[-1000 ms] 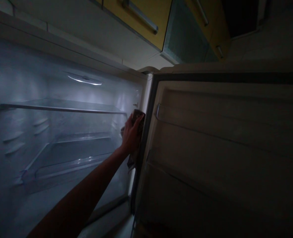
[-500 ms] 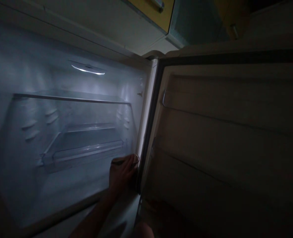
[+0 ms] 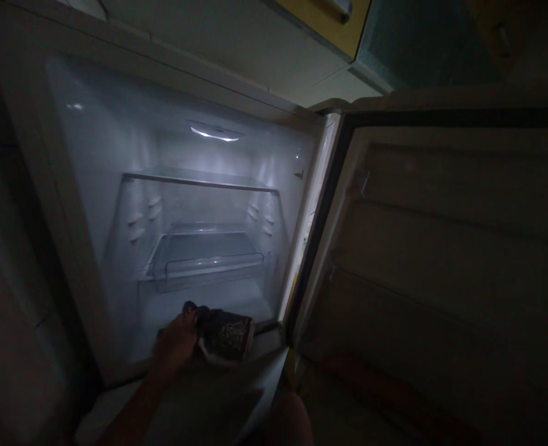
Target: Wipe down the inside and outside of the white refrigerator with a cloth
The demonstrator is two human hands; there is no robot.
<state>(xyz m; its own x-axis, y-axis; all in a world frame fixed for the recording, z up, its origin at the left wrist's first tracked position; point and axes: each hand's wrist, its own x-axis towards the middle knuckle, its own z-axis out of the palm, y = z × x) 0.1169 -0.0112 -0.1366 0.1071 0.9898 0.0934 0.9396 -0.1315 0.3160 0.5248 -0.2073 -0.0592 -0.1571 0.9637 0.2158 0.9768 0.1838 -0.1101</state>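
My left hand [image 3: 176, 341] reaches in from the lower left, its fingers closed on one end of a dark patterned cloth [image 3: 227, 334]. The cloth has pale line ornament and a light edge. Bunched near my fingers, it hangs over the front bottom edge of the open fridge [image 3: 129, 371]. Dim light hides the detail of the fingers. My right hand is out of view.
A glass shelf [image 3: 199, 179] and a clear plastic drawer or tray [image 3: 213, 266] sit inside, under a lit lamp [image 3: 214, 133]. The dark door [image 3: 441, 248] stands open at right. A rounded knee-like shape [image 3: 288, 421] shows below. Yellow cabinets [image 3: 324, 21] hang behind.
My left hand has moved left with the cloth, from the right door-side edge to the middle of the fridge's front bottom edge. The view has shifted, showing more of the fridge's left side.
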